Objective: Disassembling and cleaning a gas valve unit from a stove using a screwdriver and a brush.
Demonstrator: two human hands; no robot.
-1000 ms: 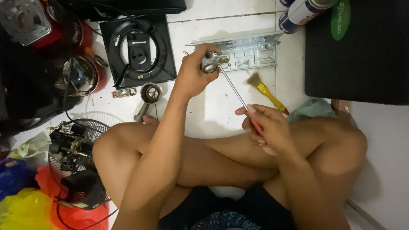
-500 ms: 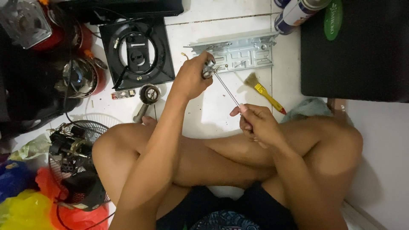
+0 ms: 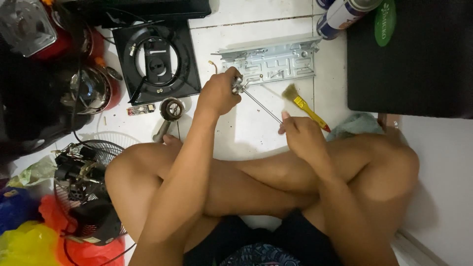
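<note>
The grey metal chassis (image 3: pixel 270 61) lies at twelve o'clock on the floor. The left hand (image 3: pixel 218 93) grips a small metal part (image 3: pixel 238 86); the right hand (image 3: pixel 301 134), closed on the screwdriver (image 3: pixel 261 102) (handle hidden), has drawn nearer since a second ago.

A round green label (image 3: pixel 385 22) with pale print sits at one o'clock, on the near corner of a black case (image 3: pixel 419 59). Just left of it, at twelve to one o'clock, two spray cans (image 3: pixel 345 14) lie on the white floor, their wrappers blue, white and red. At eight o'clock, crumpled plastic bags (image 3: pixel 29 236) in yellow, red and blue are heaped together.
</note>
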